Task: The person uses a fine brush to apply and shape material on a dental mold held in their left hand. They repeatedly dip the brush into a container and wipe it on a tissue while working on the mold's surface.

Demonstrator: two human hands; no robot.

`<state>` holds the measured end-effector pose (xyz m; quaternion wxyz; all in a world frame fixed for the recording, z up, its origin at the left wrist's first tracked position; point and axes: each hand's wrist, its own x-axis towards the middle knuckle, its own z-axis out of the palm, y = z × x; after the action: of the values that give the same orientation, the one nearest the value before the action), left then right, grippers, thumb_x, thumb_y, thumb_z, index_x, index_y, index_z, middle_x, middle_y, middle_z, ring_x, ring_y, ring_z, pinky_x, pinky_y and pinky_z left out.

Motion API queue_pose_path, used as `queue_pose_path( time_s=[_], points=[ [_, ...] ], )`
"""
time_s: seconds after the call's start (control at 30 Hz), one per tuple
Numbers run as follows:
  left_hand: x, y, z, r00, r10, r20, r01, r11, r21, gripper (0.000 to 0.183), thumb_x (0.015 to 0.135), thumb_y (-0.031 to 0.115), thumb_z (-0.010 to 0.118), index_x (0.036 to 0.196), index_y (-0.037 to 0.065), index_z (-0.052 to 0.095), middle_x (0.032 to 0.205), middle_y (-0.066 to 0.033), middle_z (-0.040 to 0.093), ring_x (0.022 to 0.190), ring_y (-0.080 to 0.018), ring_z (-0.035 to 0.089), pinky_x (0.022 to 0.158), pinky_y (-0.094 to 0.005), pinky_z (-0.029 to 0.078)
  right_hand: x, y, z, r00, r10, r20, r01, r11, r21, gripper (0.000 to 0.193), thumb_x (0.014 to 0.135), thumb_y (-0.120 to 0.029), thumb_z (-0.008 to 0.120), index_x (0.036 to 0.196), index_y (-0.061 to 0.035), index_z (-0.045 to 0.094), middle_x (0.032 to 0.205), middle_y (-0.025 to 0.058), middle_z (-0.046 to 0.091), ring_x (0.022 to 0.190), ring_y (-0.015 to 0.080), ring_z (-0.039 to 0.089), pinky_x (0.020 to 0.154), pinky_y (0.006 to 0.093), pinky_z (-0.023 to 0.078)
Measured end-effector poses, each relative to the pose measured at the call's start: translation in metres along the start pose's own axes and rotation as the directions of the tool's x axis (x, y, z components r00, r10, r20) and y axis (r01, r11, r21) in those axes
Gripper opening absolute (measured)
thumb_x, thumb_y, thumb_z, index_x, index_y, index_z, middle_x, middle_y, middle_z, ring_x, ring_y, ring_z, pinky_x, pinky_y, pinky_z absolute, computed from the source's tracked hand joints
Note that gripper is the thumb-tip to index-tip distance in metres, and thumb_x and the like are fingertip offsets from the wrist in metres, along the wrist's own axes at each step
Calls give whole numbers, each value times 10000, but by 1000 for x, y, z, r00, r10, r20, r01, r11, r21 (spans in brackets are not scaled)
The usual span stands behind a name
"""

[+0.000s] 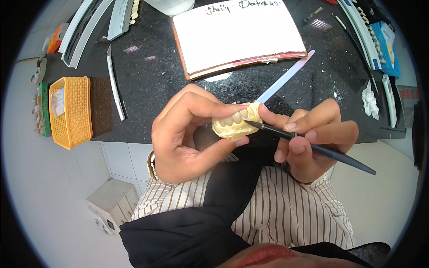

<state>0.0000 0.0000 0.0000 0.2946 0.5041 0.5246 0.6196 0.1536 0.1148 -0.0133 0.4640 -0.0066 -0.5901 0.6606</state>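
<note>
Above the near edge of the dark counter, my left hand [185, 129] grips a pale yellow dental cast [232, 129], thumb below and fingers along the top. A row of teeth on the cast faces me, a few of them whiter than the rest. My right hand [319, 138] is closed around a slim black pen-shaped tool [333, 152], held like a pencil. The tool's dark pointed tip is at the cast, just under the teeth; whether it is a brush or a carver I cannot tell. One right fingertip rests against the cast's right end.
Beyond my hands lies a white board or pad [239, 40] with brown edges, a pale translucent strip [288, 75] beside it. Left are a scalpel-like knife [115, 85] and a yellow basket [76, 114]. Crumpled tissue [369, 102], a blue basket [389, 51] and shade guides [363, 33] sit right.
</note>
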Motion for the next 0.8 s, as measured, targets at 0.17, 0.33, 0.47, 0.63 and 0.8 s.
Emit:
queue_pose_path(
  time_s=[0.17,0.33,0.47,0.63,0.8],
  points=[
    [1,3,-1,999,-36,40,35,999,25,416,627,-114,729,984,-38,530,886,-84,474,919,-215,608,815,-280,484,0,0,-2,998,-18,62,21,998,-58,190,851,-39,575,862,-15,387,838,107,461,470,79,516,862,485,509],
    [1,0,2,1000,2,-9,-1,1000,22,375,645,-88,739,976,-60,564,897,-104,510,852,-164,599,765,-259,507,-1,0,5,998,17,-67,-14,999,42,197,758,63,655,775,-11,473,860,127,524,548,98,595,843,443,530],
    [1,-1,0,1000,11,-18,-11,1000,-1,358,658,-70,745,974,-71,578,909,-118,529,830,-143,599,748,-250,520,-2,2,1,999,-23,-23,24,999,45,204,747,64,666,786,-4,478,865,144,525,542,100,591,829,431,538],
    [1,-1,2,999,9,-31,-9,1000,-3,342,649,-85,742,949,-67,578,899,-120,531,843,-164,611,785,-277,533,-4,7,3,992,-128,-17,129,992,12,220,735,69,674,786,7,469,872,177,523,551,114,589,824,469,530],
    [3,-1,5,997,40,-65,-39,999,20,325,636,-97,742,914,-59,579,888,-125,537,871,-210,629,807,-294,537,-13,3,0,975,-212,66,219,968,-124,255,713,91,678,777,23,441,900,224,523,581,144,579,810,558,501]
  ],
)
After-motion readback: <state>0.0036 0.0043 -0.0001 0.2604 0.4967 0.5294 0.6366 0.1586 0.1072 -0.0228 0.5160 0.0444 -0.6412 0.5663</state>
